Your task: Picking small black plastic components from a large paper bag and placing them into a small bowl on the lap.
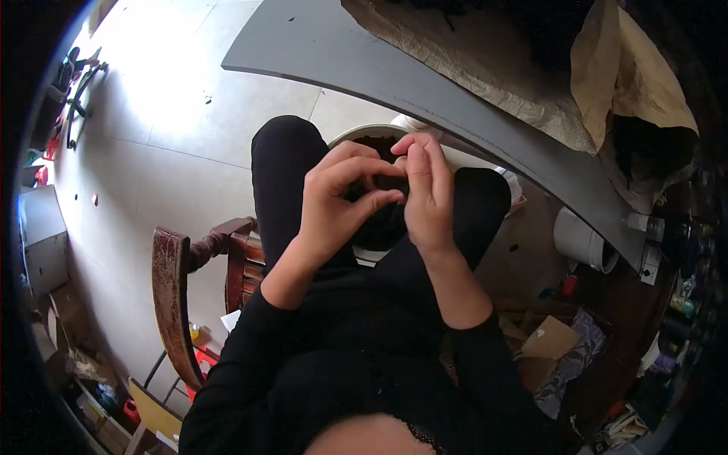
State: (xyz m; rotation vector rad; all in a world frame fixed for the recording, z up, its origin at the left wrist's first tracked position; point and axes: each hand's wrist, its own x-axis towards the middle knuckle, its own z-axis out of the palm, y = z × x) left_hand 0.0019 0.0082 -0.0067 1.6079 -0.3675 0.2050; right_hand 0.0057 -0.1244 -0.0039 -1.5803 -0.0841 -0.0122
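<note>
Both hands meet over a pale round bucket (339,139) that stands between my knees. Dark, brownish stuff (377,142) shows inside it. My left hand (337,193) curves its fingers and thumb toward the right hand, around a small dark patch; whether that is a held thing or the bucket's contents behind, I cannot tell. My right hand (430,189) is closed, thumb up along its bent fingers, its tips touching the left fingertips. Anything pinched between the two hands is too small and too hidden to name.
A grey tabletop (303,45) crosses the upper right, bearing crumpled brown paper (493,83) with dark material. At the left is a worn wooden chair arm (171,296). A white bin (582,241), a socket strip (650,264) and cardboard (550,339) lie to the right.
</note>
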